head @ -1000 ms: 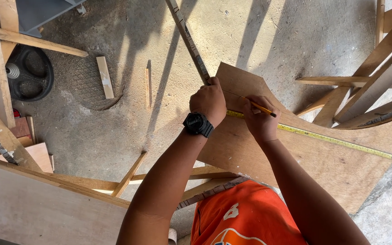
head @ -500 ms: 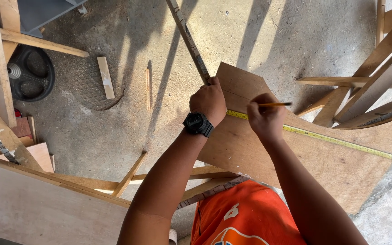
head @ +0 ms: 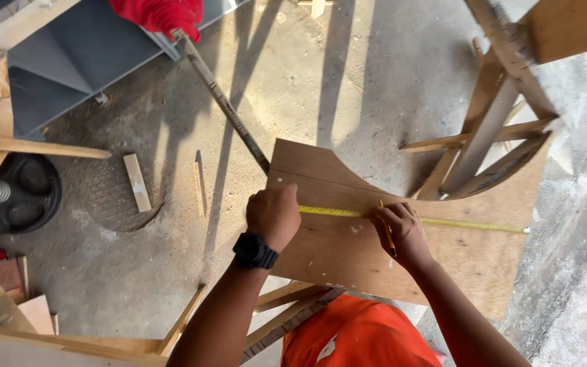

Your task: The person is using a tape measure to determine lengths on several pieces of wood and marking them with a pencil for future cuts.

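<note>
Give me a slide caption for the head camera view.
Left hand pins a yellow tape measure across a curved plywood panel while the right hand holds a pencil.

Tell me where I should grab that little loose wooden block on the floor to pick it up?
Best guess: pinch the small pale wooden block across its two long sides near the middle, coming straight down from above. It lies flat on the dusty concrete floor, long and narrow, with bare floor around it, so the narrow width likely suits a small grip.
</note>
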